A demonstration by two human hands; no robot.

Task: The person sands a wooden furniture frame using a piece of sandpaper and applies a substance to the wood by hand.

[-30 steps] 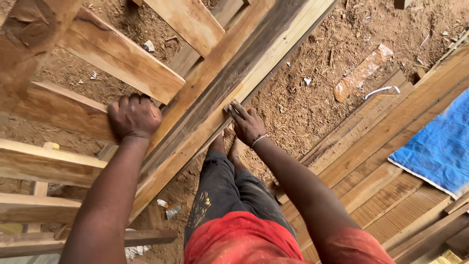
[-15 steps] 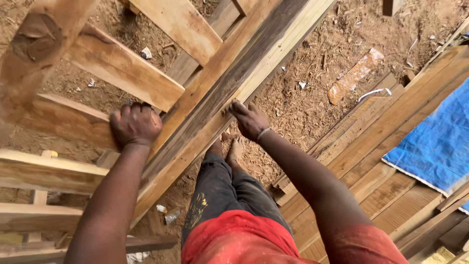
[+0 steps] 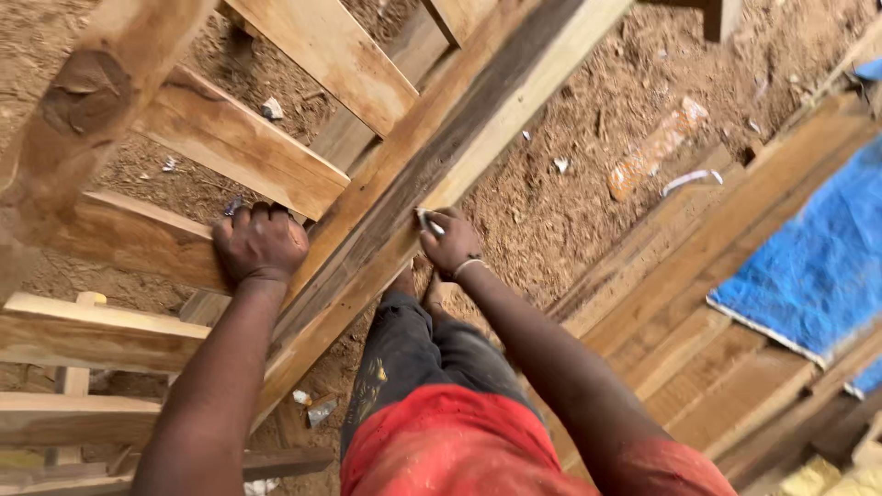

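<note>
While the left hand (image 3: 260, 243) wraps its grip closed over the end of a horizontal slat (image 3: 138, 237), the right hand (image 3: 450, 243) pinches a small pale marker (image 3: 429, 221), grip narrow, against the long diagonal beam (image 3: 441, 156). Blue tarp (image 3: 808, 276) lies well apart.

This is an open-air carpentry yard or rough building site. A frame of pale sawn timber rails (image 3: 276, 156) and a long diagonal wooden beam (image 3: 432, 174) stands over bare ground covered in reddish sawdust and dirt (image 3: 570, 193), strewn with small scraps of litter (image 3: 654, 147). Long planks (image 3: 698, 276) lie stacked on the earth to the right, partly under a blue plastic tarpaulin (image 3: 813, 276). No floor or walls show.
</note>
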